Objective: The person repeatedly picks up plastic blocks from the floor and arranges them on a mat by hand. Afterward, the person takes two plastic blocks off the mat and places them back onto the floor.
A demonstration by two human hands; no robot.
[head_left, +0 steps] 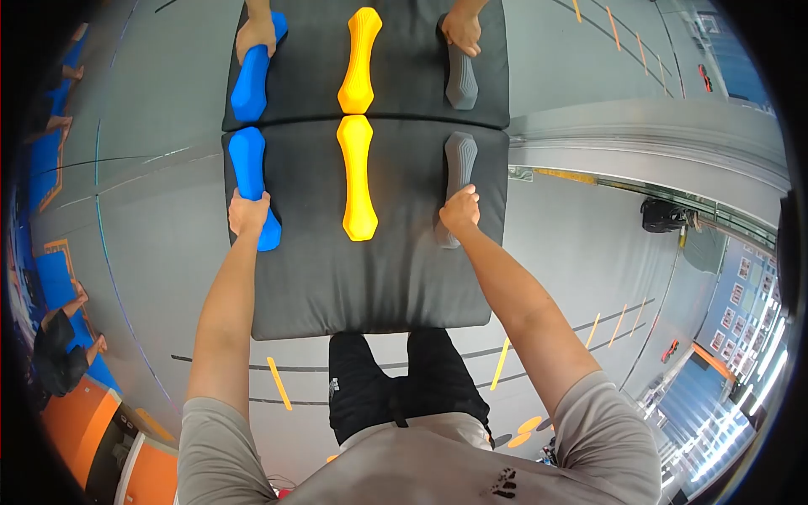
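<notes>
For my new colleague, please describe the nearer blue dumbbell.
Find the black padding, then its section nearer the wearer. Near its left edge lies the blue dumbbell. The wearer's left hand grips it; another person's hand holds the farther blue one.

On the padded mat [370,282], the near-middle dumbbell [357,178] is flanked leftward by the near-left dumbbell [247,162], rightward by the near-right dumbbell [460,160], and backed by the far-middle dumbbell [359,63].
</notes>
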